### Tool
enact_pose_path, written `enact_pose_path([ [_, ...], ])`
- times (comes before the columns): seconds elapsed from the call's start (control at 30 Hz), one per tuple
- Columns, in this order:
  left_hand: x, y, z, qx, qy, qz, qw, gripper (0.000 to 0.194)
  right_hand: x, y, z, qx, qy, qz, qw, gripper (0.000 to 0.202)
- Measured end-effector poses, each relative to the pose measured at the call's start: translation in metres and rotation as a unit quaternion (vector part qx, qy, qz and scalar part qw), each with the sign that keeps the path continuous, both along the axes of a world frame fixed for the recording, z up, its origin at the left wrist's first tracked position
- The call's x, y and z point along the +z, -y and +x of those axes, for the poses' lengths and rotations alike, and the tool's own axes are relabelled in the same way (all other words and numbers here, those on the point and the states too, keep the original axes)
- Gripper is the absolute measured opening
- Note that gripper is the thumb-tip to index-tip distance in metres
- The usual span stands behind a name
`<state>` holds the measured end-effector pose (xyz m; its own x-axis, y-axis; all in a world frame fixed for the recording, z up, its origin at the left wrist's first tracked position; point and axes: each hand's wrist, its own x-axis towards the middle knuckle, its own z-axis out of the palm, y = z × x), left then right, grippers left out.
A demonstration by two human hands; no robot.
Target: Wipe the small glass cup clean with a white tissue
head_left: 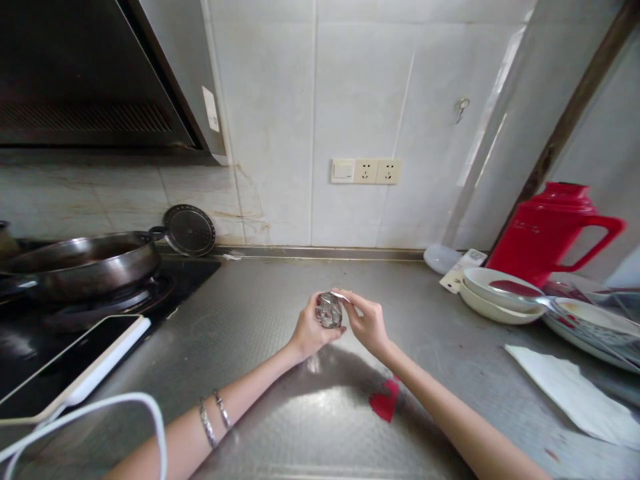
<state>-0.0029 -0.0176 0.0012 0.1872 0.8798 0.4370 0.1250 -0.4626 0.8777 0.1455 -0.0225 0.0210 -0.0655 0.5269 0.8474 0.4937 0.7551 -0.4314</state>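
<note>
Open counter [250, 307] spans the middle, from wall [280, 133] to lower edge. Pan [95, 263] and phone [75, 367] block the left; flask [545, 233], bowls [500, 297] and plate [595, 327] crowd the right.

I see two silver bracelets [214, 421], one broad and patterned, at lower left; both forearms are sleeveless.

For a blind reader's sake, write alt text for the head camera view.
Two bare hands, left and right, hold a small, shiny silvery object over a metal countertop. A pan sits on the stove at left; a red jug and stacked dishes stand at right.
</note>
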Motion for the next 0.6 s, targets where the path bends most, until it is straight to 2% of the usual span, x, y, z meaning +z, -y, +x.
enact_pose_path([
  [0.13,0.002,-0.001,-0.001,0.013,-0.001,0.004,1.0,0.07,-0.004,0.005,-0.005,0.007,0.02,0.048,0.999,0.028],
  [0.33,0.001,-0.005,-0.002,0.023,-0.001,0.009,1.0,0.065,-0.006,0.003,-0.001,0.024,0.111,0.134,0.984,0.043],
  [0.6,-0.007,-0.01,-0.003,0.034,-0.005,0.007,0.999,0.061,-0.008,0.003,0.001,0.029,0.181,0.168,0.969,0.047],
])
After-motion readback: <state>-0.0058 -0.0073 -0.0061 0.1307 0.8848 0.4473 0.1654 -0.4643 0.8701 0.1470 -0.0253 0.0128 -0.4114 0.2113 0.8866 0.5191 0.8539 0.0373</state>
